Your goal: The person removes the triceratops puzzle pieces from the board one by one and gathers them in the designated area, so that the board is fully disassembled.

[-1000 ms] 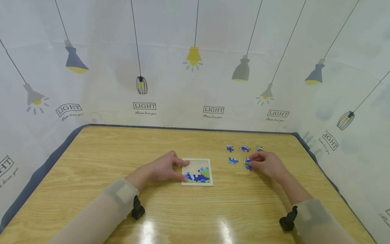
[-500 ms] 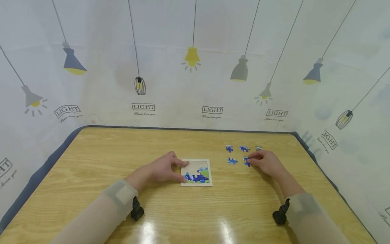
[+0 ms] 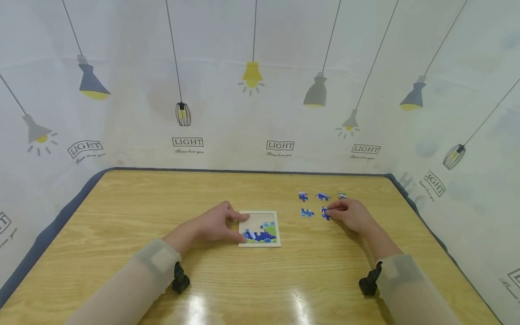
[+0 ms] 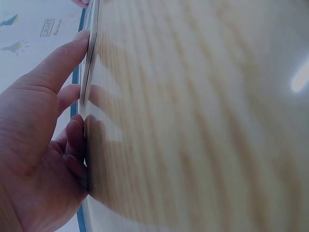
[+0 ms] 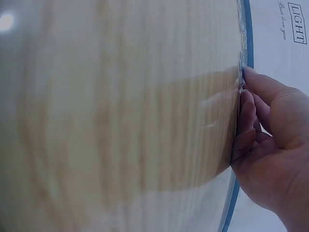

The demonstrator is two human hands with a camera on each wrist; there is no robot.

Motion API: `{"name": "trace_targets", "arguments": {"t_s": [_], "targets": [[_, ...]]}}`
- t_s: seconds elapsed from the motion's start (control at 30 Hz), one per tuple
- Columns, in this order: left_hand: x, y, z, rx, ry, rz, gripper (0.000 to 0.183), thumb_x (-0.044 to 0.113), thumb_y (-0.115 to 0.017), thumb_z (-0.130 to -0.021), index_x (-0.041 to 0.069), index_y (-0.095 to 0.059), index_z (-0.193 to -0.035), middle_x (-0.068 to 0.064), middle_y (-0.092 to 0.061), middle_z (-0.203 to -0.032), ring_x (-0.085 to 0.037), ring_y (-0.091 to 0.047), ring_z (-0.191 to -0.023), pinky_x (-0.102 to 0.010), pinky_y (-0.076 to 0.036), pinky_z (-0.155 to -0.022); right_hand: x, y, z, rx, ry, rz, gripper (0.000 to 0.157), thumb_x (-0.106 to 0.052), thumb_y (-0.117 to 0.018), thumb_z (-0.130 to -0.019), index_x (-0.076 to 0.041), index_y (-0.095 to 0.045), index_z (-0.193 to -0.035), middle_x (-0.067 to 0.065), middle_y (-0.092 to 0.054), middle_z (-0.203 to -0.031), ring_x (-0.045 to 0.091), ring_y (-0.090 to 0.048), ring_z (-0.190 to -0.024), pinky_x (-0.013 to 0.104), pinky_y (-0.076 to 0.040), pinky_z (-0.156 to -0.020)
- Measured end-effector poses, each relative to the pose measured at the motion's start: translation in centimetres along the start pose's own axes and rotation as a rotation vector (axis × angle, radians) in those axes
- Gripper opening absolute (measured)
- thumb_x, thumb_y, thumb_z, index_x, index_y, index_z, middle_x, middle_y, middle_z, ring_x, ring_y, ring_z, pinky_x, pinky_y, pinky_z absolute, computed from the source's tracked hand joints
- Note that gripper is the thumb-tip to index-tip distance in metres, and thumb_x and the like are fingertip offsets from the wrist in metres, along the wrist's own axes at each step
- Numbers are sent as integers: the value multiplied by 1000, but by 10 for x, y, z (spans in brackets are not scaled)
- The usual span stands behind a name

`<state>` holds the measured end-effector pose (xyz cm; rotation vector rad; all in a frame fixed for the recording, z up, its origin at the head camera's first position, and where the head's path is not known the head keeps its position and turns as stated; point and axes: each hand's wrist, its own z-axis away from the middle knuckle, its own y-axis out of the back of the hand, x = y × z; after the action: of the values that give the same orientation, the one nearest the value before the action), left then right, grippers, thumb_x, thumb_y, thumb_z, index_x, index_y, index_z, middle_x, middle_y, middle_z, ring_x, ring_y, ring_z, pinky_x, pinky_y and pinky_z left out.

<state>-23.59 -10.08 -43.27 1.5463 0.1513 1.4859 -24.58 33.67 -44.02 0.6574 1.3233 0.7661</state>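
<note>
A square wooden puzzle tray point(image 3: 259, 245) with a light frame lies on the table in the head view, its lower part filled with blue and green pieces. My left hand point(image 3: 217, 223) holds its left border, thumb at the lower corner and index finger near the upper one, both fairly straight. My right hand point(image 3: 352, 215) pinches the right edge of a blue and white puzzle piece point(image 3: 324, 213) at table level. In the left wrist view my thumb lies on the tray's edge point(image 4: 91, 53). Fingertips of my right hand point(image 5: 285, 125) meet the tabletop in the right wrist view.
Beside the pinched piece lies a blue loose piece point(image 3: 307, 213). Behind are further pieces, a blue one point(image 3: 303, 196), another blue one point(image 3: 322, 196) and a greenish one point(image 3: 342, 196). The wooden table point(image 3: 260, 280) ends at a pale curtain point(image 3: 227, 113) printed with lamps.
My right hand has shifted slightly left, and the pinched piece has moved a little towards its neighbour. My left hand stays on the tray. The whole head view has drifted slightly.
</note>
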Motion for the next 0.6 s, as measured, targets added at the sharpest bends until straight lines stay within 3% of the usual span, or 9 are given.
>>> {"name": "trace_targets", "arguments": {"t_s": [0.43, 0.6], "targets": [[-3, -1, -2, 6, -12, 12, 73, 39, -97, -84, 22, -69, -149, -7, -45, -110, -23, -44, -99, -36, -36, -87, 0, -1, 1, -7, -7, -14, 37, -35, -72, -108, -5, -73, -130, 16, -71, -125, 29, -62, -109, 45, -50, -96], [-4, -2, -3, 3, -3, 10, 68, 44, -92, -90, 24, -68, -150, -6, -44, -110, -23, -43, -100, -37, -35, -87, 0, -1, 2, -8, 5, -16, 37, -35, -72, -108, -5, -73, -129, 16, -72, -124, 29, -63, -108, 46, -50, -97]]}}
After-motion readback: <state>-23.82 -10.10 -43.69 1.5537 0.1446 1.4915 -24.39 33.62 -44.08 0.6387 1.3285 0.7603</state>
